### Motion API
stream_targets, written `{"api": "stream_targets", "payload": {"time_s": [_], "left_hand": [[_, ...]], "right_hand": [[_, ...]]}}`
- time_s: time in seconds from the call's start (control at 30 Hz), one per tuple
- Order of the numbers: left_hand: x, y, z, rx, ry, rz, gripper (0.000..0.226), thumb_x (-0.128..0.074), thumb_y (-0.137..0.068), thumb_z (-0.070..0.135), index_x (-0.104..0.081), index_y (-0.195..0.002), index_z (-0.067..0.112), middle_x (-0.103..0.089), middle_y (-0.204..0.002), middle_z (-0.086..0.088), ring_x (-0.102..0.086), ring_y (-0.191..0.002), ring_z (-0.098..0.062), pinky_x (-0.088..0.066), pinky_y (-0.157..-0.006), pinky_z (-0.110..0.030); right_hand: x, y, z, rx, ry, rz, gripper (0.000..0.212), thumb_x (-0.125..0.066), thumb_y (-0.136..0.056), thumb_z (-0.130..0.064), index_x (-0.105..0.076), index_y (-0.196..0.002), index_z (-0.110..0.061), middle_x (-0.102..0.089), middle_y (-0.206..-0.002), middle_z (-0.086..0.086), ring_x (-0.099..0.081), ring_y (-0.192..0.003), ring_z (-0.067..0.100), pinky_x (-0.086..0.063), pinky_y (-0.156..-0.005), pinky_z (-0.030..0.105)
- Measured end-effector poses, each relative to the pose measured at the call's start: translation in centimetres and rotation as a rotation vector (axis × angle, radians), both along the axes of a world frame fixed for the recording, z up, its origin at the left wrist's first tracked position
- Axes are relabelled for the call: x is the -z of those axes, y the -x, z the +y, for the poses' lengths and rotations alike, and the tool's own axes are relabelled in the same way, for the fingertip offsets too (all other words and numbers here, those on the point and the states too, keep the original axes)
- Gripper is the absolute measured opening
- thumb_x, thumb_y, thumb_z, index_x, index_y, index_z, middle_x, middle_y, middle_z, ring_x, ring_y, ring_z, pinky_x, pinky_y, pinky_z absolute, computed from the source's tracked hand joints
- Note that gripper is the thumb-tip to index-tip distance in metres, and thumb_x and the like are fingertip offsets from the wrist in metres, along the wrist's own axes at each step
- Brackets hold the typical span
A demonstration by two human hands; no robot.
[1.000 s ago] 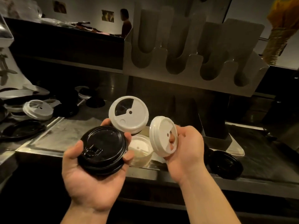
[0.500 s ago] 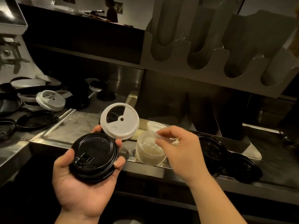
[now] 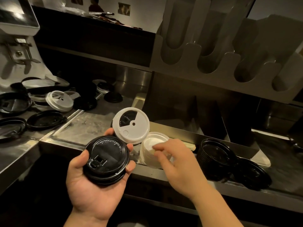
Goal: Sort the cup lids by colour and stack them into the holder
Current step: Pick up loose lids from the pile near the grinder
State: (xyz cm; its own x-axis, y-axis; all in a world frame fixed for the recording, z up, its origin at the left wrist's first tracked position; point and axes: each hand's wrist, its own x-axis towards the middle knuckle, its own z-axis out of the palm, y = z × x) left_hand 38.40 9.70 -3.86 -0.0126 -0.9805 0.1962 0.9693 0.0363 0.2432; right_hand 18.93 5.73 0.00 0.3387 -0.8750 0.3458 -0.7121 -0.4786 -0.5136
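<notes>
My left hand [image 3: 96, 185] grips a small stack of black lids [image 3: 106, 159] in the palm, and its fingertips also hold a white lid [image 3: 132, 126] with a wedge-shaped opening just behind them. My right hand [image 3: 177, 163] reaches down over a stack of white lids [image 3: 152, 149] standing on the steel counter, its fingertips touching the top one. Two stacks of black lids [image 3: 216, 153] [image 3: 252, 174] lie to the right of it. The grey lid holder [image 3: 229, 63] with several rounded slots stands above, at the back right.
Loose black lids [image 3: 45, 119] and white lids [image 3: 59, 100] lie scattered on the left counter. A white machine [image 3: 16, 38] stands at far left. A dark shelf [image 3: 91, 35] runs along the back. The steel counter edge [image 3: 164, 171] crosses below my hands.
My right hand has carried its white lid down onto the white stack on the counter and now rests on it. My left hand holds the same lids, slightly lower.
</notes>
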Motion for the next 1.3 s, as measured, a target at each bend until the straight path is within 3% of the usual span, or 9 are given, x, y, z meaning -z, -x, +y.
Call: {"api": "stream_targets", "payload": {"time_s": [0.07,0.2,0.4,0.6,0.8,0.9,1.0,1.13,1.3], "left_hand": [[-0.4,-0.7,0.6,0.115,-0.092,-0.012,0.064,-0.028,-0.101,0.038,-0.024,-0.154,0.004,-0.042,-0.149,-0.023,-0.034,-0.138,-0.043,-0.032,-0.098,-0.048],[-0.6,0.8,1.1,0.265,0.15,-0.004,0.065,-0.04,-0.098,0.022,-0.017,-0.153,-0.005,-0.041,-0.138,-0.036,-0.04,-0.128,-0.05,-0.039,-0.094,-0.053],[-2.2,2.8,1.8,-0.035,0.118,-0.317,0.078,-0.085,-0.056,0.038,-0.065,-0.125,0.005,-0.066,-0.103,-0.028,-0.064,-0.086,-0.038,-0.055,-0.062,-0.042],[-4.1,2.5,1.4,-0.078,0.031,-0.359,0.085,-0.088,-0.051,0.04,-0.065,-0.125,0.004,-0.062,-0.101,-0.027,-0.061,-0.083,-0.035,-0.052,-0.059,-0.039],[-4.9,2.1,0.6,-0.079,0.007,-0.369,0.076,-0.086,-0.05,0.045,-0.072,-0.118,0.016,-0.07,-0.11,-0.015,-0.067,-0.091,-0.029,-0.052,-0.068,-0.041],[-5.3,1.6,-0.2,-0.129,-0.036,-0.338,0.074,-0.085,-0.049,0.047,-0.073,-0.117,0.021,-0.071,-0.113,-0.012,-0.068,-0.096,-0.026,-0.055,-0.069,-0.034],[-5.2,0.6,-1.0,-0.202,-0.076,-0.297,0.073,-0.082,-0.051,0.047,-0.071,-0.118,0.021,-0.071,-0.114,-0.01,-0.068,-0.098,-0.027,-0.054,-0.067,-0.032],[-4.8,0.3,-0.7,-0.213,-0.103,-0.287,0.053,-0.067,-0.06,0.043,-0.076,-0.108,0.021,-0.073,-0.107,-0.008,-0.067,-0.098,-0.028,-0.054,-0.063,-0.031],[-4.3,0.9,-0.1,-0.188,-0.103,-0.3,0.051,-0.065,-0.059,0.043,-0.079,-0.103,0.022,-0.074,-0.105,-0.006,-0.069,-0.092,-0.026,-0.053,-0.061,-0.031]], "right_hand": [[-1.3,-0.2,0.5,0.119,0.045,-0.242,0.012,-0.058,-0.097,-0.033,-0.066,-0.106,-0.036,-0.063,-0.106,-0.022,-0.055,-0.105,-0.005,-0.044,-0.087,0.014],[-4.2,-1.1,0.5,0.196,-0.166,-0.668,0.028,-0.066,-0.088,-0.044,-0.068,-0.114,-0.035,-0.071,-0.104,-0.015,-0.065,-0.1,0.002,-0.057,-0.087,0.029],[-3.9,-1.8,1.1,0.286,-0.12,-0.661,0.02,-0.077,-0.085,-0.03,-0.071,-0.103,-0.036,-0.072,-0.098,-0.014,-0.067,-0.095,0.006,-0.06,-0.085,0.034],[-5.6,-0.1,0.8,0.154,-0.244,-0.78,0.024,-0.059,-0.093,-0.043,-0.073,-0.097,-0.024,-0.074,-0.091,-0.003,-0.072,-0.084,0.019,-0.059,-0.061,0.029],[-6.6,2.0,-0.2,-0.095,-0.437,-0.815,0.014,-0.069,-0.077,-0.03,-0.078,-0.086,-0.023,-0.074,-0.091,0.007,-0.067,-0.081,0.023,-0.055,-0.069,0.034],[-6.0,2.4,-0.4,-0.165,-0.345,-0.755,0.011,-0.069,-0.082,-0.021,-0.079,-0.086,-0.024,-0.074,-0.09,0.009,-0.067,-0.085,0.027,-0.057,-0.08,0.043],[-4.2,2.6,-1.1,0.01,-0.14,-0.508,0.022,-0.071,-0.09,-0.009,-0.076,-0.083,-0.029,-0.073,-0.091,-0.004,-0.068,-0.093,0.018,-0.057,-0.091,0.043],[-2.2,2.6,-1.5,0.043,-0.012,-0.007,0.023,-0.067,-0.094,-0.009,-0.073,-0.092,-0.031,-0.064,-0.104,-0.02,-0.057,-0.106,0.001,-0.05,-0.101,0.026],[-1.7,3.1,-1.3,-0.005,-0.04,0.138,0.024,-0.062,-0.097,-0.016,-0.068,-0.102,-0.038,-0.049,-0.118,-0.029,-0.043,-0.121,-0.004,-0.036,-0.108,0.014]]}}
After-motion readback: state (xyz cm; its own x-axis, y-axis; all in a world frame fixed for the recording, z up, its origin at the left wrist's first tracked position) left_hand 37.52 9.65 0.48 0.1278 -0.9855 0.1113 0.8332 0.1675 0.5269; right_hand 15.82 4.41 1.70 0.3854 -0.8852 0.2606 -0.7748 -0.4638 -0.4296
